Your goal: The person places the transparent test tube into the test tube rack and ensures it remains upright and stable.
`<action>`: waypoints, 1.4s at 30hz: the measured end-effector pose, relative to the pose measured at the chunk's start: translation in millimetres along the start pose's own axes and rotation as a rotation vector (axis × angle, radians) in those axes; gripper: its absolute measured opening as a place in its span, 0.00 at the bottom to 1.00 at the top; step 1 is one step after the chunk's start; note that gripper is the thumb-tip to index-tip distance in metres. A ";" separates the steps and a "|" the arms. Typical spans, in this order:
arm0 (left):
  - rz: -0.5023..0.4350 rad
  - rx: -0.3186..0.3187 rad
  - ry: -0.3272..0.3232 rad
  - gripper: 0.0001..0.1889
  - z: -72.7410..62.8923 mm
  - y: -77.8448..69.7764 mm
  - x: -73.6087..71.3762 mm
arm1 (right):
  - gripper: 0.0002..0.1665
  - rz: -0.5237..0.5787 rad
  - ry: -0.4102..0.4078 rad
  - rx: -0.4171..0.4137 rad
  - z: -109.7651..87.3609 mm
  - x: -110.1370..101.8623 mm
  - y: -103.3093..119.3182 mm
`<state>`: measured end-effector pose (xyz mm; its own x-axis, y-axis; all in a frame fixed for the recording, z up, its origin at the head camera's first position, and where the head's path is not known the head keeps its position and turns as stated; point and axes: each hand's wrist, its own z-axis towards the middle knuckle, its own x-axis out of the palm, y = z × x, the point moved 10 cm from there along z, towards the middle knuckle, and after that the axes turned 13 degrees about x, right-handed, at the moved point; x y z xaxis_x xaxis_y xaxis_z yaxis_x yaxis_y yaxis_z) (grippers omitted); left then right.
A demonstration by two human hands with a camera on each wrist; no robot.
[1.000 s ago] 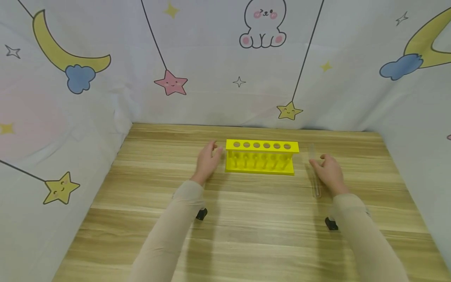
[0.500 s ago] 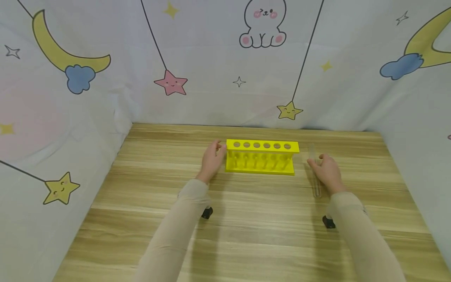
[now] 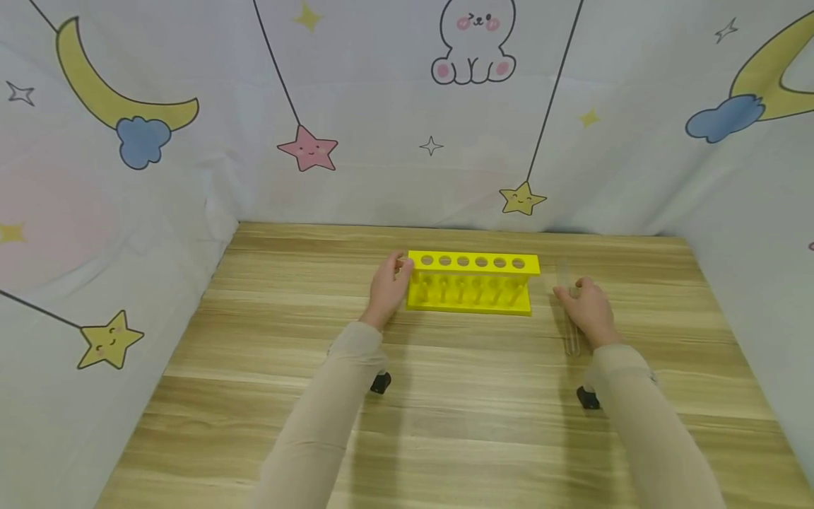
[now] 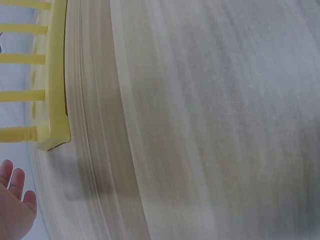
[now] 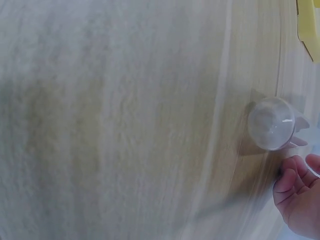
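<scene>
A yellow test tube rack [image 3: 470, 307] stands on the wooden table, with a row of round holes on top and pegs below. At its left end is my left hand [image 3: 388, 286], its thumb tip overlapping the rack's edge in the head view. In the left wrist view the fingers [image 4: 17, 182] are spread loosely near the rack's corner, with nothing in them. To the right of the rack lies a clear glass test tube [image 3: 571, 339]. Over it is my right hand [image 3: 591, 307], thumb crossing the tube. The right wrist view shows loosely bent fingers [image 5: 295, 180] beside the tube's round bottom.
The wood-grain table [image 3: 470, 424] stretches in front of the rack toward the viewer. White cloth [image 3: 381, 191] printed with stars and moons hangs behind it and on both sides. A small black device [image 3: 381, 382] hangs under the left wrist and another black device [image 3: 588, 397] under the right.
My left hand has moved right, up to the rack's left end. The right hand has shifted slightly left over the test tube. Rack and tube have stayed in place.
</scene>
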<state>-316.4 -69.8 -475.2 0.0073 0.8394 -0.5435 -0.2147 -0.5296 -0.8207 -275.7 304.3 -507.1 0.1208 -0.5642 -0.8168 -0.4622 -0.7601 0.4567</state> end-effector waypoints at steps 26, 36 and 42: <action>-0.074 -0.025 -0.071 0.22 1.2 -1.7 7.8 | 0.40 -0.042 0.003 0.039 5.2 2.3 4.3; -0.109 -0.049 -0.075 0.24 1.1 -0.2 12.2 | 0.35 -0.079 -0.024 0.042 4.8 3.2 4.8; -0.109 -0.058 -0.061 0.26 0.3 1.7 14.9 | 0.33 -0.091 -0.035 0.059 3.8 4.7 2.6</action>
<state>-316.9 -58.2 -484.6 -0.0323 0.8972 -0.4405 -0.1595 -0.4397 -0.8839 -279.8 300.8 -511.1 0.1339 -0.4812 -0.8663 -0.5015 -0.7869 0.3596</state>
